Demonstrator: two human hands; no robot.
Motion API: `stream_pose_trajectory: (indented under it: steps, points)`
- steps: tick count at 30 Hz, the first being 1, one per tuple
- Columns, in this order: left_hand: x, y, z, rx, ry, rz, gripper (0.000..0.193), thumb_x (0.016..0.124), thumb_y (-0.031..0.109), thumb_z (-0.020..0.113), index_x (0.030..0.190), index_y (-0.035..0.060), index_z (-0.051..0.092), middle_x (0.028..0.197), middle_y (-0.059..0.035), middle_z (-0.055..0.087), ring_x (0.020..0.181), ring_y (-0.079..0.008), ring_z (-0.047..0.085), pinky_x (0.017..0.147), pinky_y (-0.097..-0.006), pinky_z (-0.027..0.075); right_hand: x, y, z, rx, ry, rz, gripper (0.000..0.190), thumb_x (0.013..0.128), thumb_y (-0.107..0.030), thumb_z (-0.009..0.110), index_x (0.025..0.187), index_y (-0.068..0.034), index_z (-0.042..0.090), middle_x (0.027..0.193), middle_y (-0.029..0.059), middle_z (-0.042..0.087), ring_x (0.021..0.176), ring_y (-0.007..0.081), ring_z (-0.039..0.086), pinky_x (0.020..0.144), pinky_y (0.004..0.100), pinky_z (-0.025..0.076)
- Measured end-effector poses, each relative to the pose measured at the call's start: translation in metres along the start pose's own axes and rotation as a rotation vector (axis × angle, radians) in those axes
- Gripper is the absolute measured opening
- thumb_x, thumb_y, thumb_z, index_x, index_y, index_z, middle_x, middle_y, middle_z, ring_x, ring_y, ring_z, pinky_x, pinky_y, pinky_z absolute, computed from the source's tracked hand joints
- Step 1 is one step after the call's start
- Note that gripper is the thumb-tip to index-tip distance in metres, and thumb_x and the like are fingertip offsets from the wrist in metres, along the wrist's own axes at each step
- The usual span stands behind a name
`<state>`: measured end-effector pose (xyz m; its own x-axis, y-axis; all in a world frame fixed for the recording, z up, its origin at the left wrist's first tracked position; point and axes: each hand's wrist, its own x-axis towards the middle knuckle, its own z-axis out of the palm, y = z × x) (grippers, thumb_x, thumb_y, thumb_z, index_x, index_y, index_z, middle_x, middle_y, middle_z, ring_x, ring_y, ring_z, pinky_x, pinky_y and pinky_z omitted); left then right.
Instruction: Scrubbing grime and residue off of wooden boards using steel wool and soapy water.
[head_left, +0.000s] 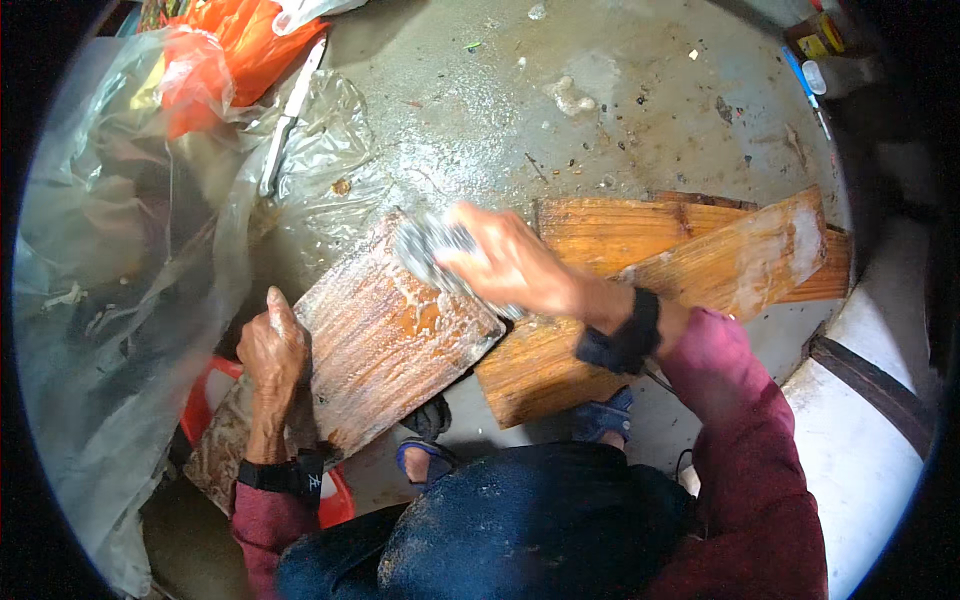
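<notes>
My right hand (517, 262) is closed around a silvery-grey scrubbing pad (427, 247), blurred, perhaps metal wool. It presses on the upper right end of a wet wooden board (397, 337) streaked with whitish foam. At the board's left edge my left hand (274, 341) grips with the thumb up; its fingers are partly hidden. The board slants across a red-rimmed basin (337, 499), mostly covered. To the right lie several orange-brown wooden boards: one (555, 367) below my right wrist, a foamy one (742, 255) crossing over another (600, 225).
Clear plastic sheeting (112, 300) drapes the left side. A knife (292, 112) lies on it near an orange plastic bag (240, 52). Foam and debris spot the wet concrete floor (480, 112). At the far right are a blue-handled tool (802, 75) and a white surface (855, 465).
</notes>
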<state>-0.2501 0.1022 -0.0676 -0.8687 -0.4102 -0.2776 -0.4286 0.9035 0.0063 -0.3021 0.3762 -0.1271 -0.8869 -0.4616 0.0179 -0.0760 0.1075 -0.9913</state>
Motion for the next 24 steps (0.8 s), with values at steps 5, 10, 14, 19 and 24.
stream_pose_trajectory:
  steps: [5,10,14,19,24]
  points:
    - [0.0,0.003,0.002,-0.025,0.027,0.044,0.067,0.092,0.045,0.024,0.062,-0.005,0.056,0.06,-0.0284,0.053,0.061,-0.047,0.053,0.061,-0.05,0.039,-0.05,-0.009,-0.005,-0.091,0.036,0.111,0.021,0.08,-0.013,0.061,0.093,-0.002,0.05,0.064,0.0169,0.055,0.062,0.0323,0.061,0.052,0.0367,0.045]
    - [0.004,0.002,0.004,-0.075,0.039,0.063,0.068,0.092,0.045,0.024,0.062,-0.0067,0.055,0.061,-0.0301,0.051,0.062,-0.0477,0.052,0.06,-0.0513,0.039,0.037,-0.002,0.004,-0.209,0.057,0.119,0.019,0.079,-0.014,0.059,0.09,-0.002,0.05,0.065,0.0195,0.055,0.06,0.0339,0.059,0.052,0.0386,0.044]
    - [0.004,0.002,0.008,-0.037,0.07,0.044,0.067,0.092,0.044,0.024,0.061,-0.0067,0.055,0.062,-0.0306,0.052,0.061,-0.0487,0.051,0.06,-0.0523,0.038,0.038,0.004,0.005,-0.367,-0.006,0.1,0.022,0.079,-0.017,0.059,0.094,-0.002,0.051,0.068,0.0225,0.055,0.058,0.0352,0.057,0.051,0.0395,0.043]
    - [-0.001,0.006,0.005,-0.037,0.03,0.058,0.062,0.093,0.04,0.028,0.06,-0.0057,0.054,0.061,-0.0294,0.052,0.06,-0.0489,0.05,0.059,-0.0504,0.039,-0.045,0.008,-0.011,-0.176,-0.161,0.047,0.029,0.082,-0.02,0.054,0.105,-0.002,0.049,0.071,0.0199,0.06,0.064,0.0377,0.06,0.058,0.0455,0.047]
    - [0.003,-0.006,0.004,-0.042,0.043,0.1,0.062,0.093,0.039,0.028,0.063,-0.0062,0.057,0.061,-0.0283,0.053,0.06,-0.0477,0.051,0.06,-0.05,0.041,0.006,-0.001,0.0,-0.159,-0.058,0.06,0.028,0.08,-0.02,0.058,0.099,-0.001,0.05,0.064,0.0204,0.056,0.055,0.0362,0.057,0.048,0.04,0.044]
